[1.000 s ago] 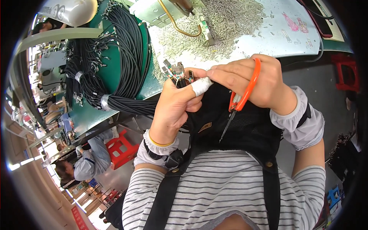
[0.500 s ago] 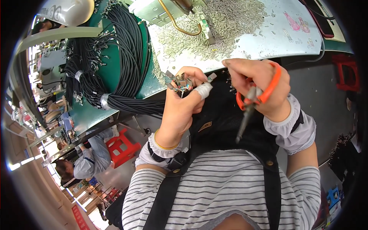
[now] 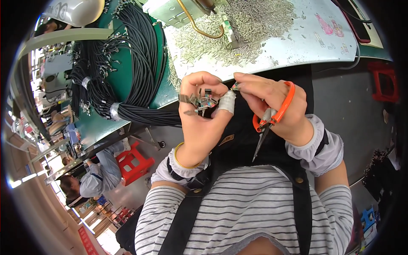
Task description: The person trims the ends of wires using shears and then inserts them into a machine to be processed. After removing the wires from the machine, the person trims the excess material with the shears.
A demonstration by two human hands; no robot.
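Note:
My left hand [image 3: 199, 131] is closed around several cable ends [image 3: 205, 102] with small metal connectors and thin coloured wires. White tape wraps its thumb, which meets the fingertips of my right hand [image 3: 278, 100]. Between them they pinch one small cable end [image 3: 235, 86] with coloured wires showing. Hooked in my right hand are scissors [image 3: 262, 138] with orange handles, their dark blades pointing down towards my chest. A thick bundle of black cables [image 3: 146, 115] leads from the left towards my left hand; its path behind the hand is hidden.
Small metal pieces [image 3: 255, 38] lie heaped on the white work surface [image 3: 306, 44], beside a machine [image 3: 172, 15] with a bent brass tube. More black cables [image 3: 142, 55] cover the green table [image 3: 119, 80]. A red stool [image 3: 134, 163] and a seated person [image 3: 95, 180] are at left.
My right hand has moved left and met the left thumb, its fingers now at the small cable end. The scissors have moved with it. My left hand has turned slightly.

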